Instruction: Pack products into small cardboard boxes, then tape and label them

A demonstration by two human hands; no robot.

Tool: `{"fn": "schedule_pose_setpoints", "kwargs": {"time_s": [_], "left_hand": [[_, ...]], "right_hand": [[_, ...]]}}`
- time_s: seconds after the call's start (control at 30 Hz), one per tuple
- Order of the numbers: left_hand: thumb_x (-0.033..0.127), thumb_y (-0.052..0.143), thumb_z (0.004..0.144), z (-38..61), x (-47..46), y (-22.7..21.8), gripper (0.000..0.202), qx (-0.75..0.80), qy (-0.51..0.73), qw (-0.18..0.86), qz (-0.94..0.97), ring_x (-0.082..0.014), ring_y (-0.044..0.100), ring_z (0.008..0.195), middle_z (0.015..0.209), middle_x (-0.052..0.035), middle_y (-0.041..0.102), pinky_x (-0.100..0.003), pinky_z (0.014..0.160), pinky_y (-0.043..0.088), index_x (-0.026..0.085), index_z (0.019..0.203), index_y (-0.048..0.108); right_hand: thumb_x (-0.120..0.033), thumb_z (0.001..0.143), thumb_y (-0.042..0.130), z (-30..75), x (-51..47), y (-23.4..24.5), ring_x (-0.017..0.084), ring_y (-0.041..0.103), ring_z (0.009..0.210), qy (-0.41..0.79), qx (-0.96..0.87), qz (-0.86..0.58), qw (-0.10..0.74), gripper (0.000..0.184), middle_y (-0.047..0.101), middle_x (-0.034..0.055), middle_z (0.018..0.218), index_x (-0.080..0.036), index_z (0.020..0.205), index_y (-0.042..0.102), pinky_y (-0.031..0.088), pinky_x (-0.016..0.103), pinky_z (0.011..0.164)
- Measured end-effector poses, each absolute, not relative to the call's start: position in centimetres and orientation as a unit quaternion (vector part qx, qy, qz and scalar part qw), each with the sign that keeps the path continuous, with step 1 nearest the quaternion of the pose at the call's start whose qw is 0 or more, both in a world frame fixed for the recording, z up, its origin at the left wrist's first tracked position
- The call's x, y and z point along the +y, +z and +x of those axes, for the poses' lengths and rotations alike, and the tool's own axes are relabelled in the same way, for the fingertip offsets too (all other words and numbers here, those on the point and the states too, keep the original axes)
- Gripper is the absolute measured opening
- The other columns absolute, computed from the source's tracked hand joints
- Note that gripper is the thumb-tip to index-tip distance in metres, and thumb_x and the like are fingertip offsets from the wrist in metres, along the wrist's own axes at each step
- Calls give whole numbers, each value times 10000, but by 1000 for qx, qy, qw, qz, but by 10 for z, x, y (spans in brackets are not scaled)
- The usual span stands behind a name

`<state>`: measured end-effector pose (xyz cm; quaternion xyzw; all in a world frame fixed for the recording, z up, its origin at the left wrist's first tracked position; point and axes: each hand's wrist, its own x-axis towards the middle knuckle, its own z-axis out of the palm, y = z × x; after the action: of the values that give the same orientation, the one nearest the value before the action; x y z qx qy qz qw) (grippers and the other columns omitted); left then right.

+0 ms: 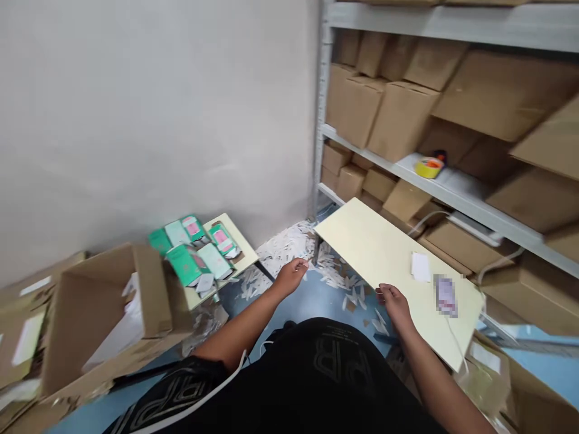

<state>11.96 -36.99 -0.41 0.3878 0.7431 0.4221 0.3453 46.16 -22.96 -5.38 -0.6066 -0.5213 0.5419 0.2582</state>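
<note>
My left hand (292, 277) is held in mid-air over the floor, between the two tables. Its fingers are curled in together, and nothing shows in them. Over the near left edge of the cream table (357, 235) is my right hand (394, 301), its fingers loosely bent and apart, with no object visible in it. A small stack of white paper slips (420, 267) lies on that table, beyond the right hand. Next to the slips is a blurred-out phone-like item (446, 295) with a white cable. Several green-and-white boxes (183, 263) sit on the small table (246, 253) to the left.
An open cardboard box (97, 283) with white paper inside stands at left. Paper scraps (289, 247) litter the blue floor by the wall. A metal shelf (452, 24) of cartons fills the right, with a yellow tape roll (427, 168) on it. More cartons (486, 367) stand at lower right.
</note>
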Motion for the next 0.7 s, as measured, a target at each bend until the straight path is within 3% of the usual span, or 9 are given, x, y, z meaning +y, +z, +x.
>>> {"fn": "schedule_pose_setpoints", "kwargs": {"time_s": [0.2,0.4,0.57,0.7], "left_hand": [[479,577,913,17,-435,-20,294,812,401,299,300,-260,701,984,998,-59,756,-366,875,523,228,1006,699],[383,603,921,-63,-491,-23,339,910,323,168,198,-296,634,1167,1225,-131,694,-400,1006,472,195,1198,659],[356,622,899,-106,-527,-29,513,965,231,37,118,-357,489,1327,1380,-181,573,-456,1140,367,183,1381,575],[415,678,841,-134,-539,-44,805,983,173,53,-22,-421,403,1418,1565,-225,414,-505,1135,363,169,1551,387]], "right_hand": [[-586,795,596,306,-232,-53,271,738,884,569,-612,-525,160,418,774,88,1007,-229,986,703,580,371,745],[-559,771,601,190,-237,-57,262,733,849,576,-699,-423,21,380,763,81,938,-224,916,705,552,344,701],[-567,753,608,109,-231,-81,259,731,820,585,-729,-348,-78,417,763,81,930,-209,938,715,533,340,682],[-571,749,590,42,-220,-94,255,723,798,559,-771,-273,-136,416,763,69,877,-217,917,727,534,345,684]]}}
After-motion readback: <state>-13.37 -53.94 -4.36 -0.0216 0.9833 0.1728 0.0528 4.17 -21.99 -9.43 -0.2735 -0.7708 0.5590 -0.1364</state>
